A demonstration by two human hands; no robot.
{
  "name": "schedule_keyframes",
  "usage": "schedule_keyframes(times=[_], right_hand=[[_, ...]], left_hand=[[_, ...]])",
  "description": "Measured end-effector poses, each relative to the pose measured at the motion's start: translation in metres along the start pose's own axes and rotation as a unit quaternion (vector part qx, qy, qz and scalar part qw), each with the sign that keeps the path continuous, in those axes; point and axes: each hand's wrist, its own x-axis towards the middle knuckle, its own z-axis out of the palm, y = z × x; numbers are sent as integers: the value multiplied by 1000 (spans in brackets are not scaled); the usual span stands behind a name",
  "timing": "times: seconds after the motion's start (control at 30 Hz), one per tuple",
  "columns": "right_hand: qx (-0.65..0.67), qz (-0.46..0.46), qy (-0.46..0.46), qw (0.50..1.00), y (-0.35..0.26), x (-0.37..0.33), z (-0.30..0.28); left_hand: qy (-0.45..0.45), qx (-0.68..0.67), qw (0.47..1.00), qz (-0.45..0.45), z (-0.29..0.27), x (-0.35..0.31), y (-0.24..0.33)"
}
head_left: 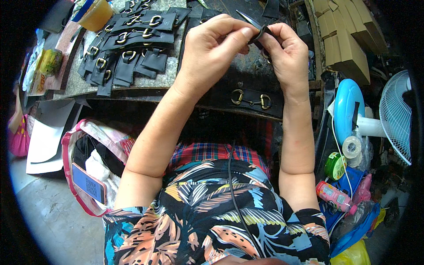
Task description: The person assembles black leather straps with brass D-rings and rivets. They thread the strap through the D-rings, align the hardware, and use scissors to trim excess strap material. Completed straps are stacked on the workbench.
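My left hand [216, 51] and my right hand [287, 55] meet over the far part of the workbench, both in a pinch. Between their fingertips is a small folded piece of black strap [259, 36], leather-like. A pointed metal blade [248, 19] juts out beside it toward the upper left; its handle is hidden, so I cannot tell which hand bears it. Below the hands, along the bench's near edge, lies a black strap with a brass-coloured snaffle-bit buckle [251, 99]. Left of my left hand, many similar black straps [141, 35] are piled up with gold-toned metal fittings.
The straps rest on a grey stone-like slab [165, 78]. A tub of amber-coloured stuff [96, 15] stands at the far left. On the right are cardboard boxes [346, 53], a fan [397, 112] and a pink bottle [334, 195]. A bag with a phone [89, 183] sits lower left.
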Motion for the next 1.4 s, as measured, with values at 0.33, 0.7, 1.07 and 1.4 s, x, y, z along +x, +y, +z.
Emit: schedule_keyframes(times=[0.33, 0.7, 1.07, 1.4], right_hand=[[86, 37, -32, 995, -4, -4, 0], [1, -29, -42, 999, -4, -4, -4], [183, 26, 44, 982, -13, -7, -13], [-341, 3, -21, 940, -29, -51, -30]], left_hand=[[-16, -59, 995, -78, 0, 2, -4], [-9, -63, 995, -80, -7, 4, -5], [-32, 63, 997, -21, 4, 3, -2], [-151, 439, 869, 175, 3, -11, 19]])
